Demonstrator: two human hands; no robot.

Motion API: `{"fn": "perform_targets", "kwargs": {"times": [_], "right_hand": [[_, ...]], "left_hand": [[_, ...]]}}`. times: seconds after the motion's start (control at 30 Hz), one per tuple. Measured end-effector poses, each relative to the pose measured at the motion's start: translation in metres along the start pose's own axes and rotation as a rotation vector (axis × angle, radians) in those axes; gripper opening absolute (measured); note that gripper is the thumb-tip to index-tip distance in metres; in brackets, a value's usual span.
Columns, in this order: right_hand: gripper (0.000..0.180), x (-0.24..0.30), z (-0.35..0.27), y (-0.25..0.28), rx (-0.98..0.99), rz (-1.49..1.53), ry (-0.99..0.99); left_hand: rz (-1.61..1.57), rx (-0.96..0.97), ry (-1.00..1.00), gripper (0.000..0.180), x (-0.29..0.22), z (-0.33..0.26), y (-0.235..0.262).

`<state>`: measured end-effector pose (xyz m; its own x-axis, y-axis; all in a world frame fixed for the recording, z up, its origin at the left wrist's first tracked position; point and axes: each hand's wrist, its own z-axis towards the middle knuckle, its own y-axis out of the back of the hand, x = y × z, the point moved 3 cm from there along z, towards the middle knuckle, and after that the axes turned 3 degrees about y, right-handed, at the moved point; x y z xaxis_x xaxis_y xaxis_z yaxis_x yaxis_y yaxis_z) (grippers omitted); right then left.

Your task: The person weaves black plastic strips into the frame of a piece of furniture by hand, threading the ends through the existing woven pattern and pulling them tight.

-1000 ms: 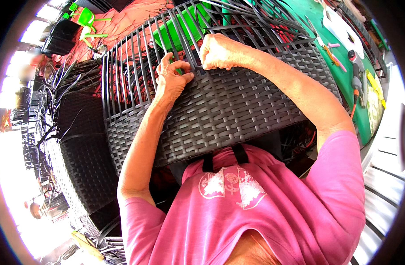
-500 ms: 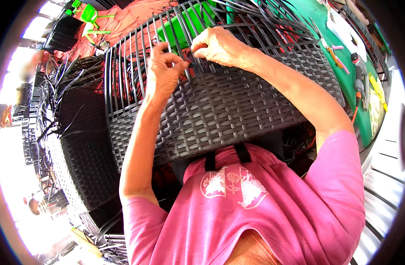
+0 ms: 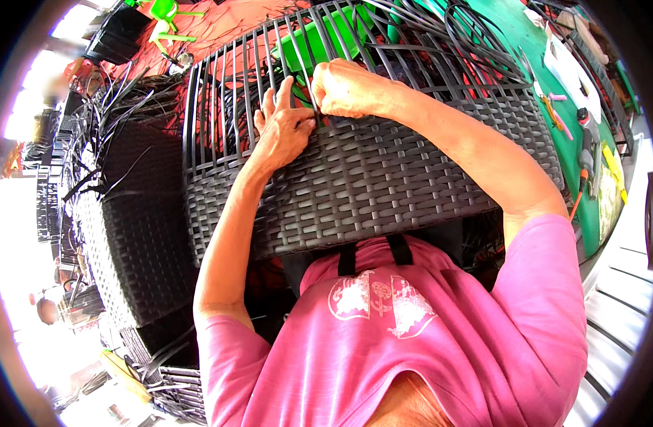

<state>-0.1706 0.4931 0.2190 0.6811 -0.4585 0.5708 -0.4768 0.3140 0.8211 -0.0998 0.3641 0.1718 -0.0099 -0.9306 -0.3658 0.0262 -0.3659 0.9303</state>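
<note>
**A:** ok so where's this at? Looks like a dark grey panel woven from flat plastic-looking strips (image 3: 383, 171), right in front of the person, just past the pink shirt (image 3: 412, 356).

**B:** Yep, that's the one. I'd call it partly done: the near side is tight basket weave all the way across, and on the far side the long, thin black bars (image 3: 272, 60) are mostly bare. You can see a bright green plastic tub (image 3: 294, 50) through the gaps. So that open stretch is what's left, imo.

**A:** And the hands?

**B:** Both at the edge where weave meets bars. Right hand (image 3: 351, 89) has its grip clenched, fingers curled under. Can't tell if a strip's tucked inside. Left hand (image 3: 280, 132) is just beside it, fingers fanned over the bars, thumb near the edge. Whether that grip is pinching anything, no clue.

**A:** Plenty of material around?

**B:** Looks like it, loose black strips (image 3: 476, 35) are bunched at the far right, next to the green table (image 3: 515, 18).
</note>
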Motion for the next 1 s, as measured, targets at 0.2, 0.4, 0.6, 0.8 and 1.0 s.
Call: {"fn": "perform_targets", "kwargs": {"times": [0.2, 0.4, 0.6, 0.8, 1.0], "right_hand": [[0.007, -0.008, 0.003, -0.015, 0.091, 0.489, -0.17], [0.024, -0.006, 0.01, -0.019, -0.056, 0.749, -0.113], [0.01, 0.002, 0.018, -0.022, -0.074, 0.482, -0.088], [0.009, 0.025, 0.041, -0.038, -0.11, 0.007, 0.112], [0.015, 0.01, 0.035, -0.042, -0.13, 0.585, -0.052]], "left_hand": [[-0.242, -0.031, -0.089, 0.007, 0.016, 0.009, 0.006], [-0.443, -0.199, -0.125, 0.004, 0.024, 0.01, 0.053], [-0.227, -0.261, -0.12, 0.014, 0.051, -0.01, 0.028], [-0.032, -0.115, -0.031, 0.018, 0.053, -0.013, 0.007], [-0.381, -0.127, -0.053, 0.004, 0.064, -0.011, 0.031]]}}
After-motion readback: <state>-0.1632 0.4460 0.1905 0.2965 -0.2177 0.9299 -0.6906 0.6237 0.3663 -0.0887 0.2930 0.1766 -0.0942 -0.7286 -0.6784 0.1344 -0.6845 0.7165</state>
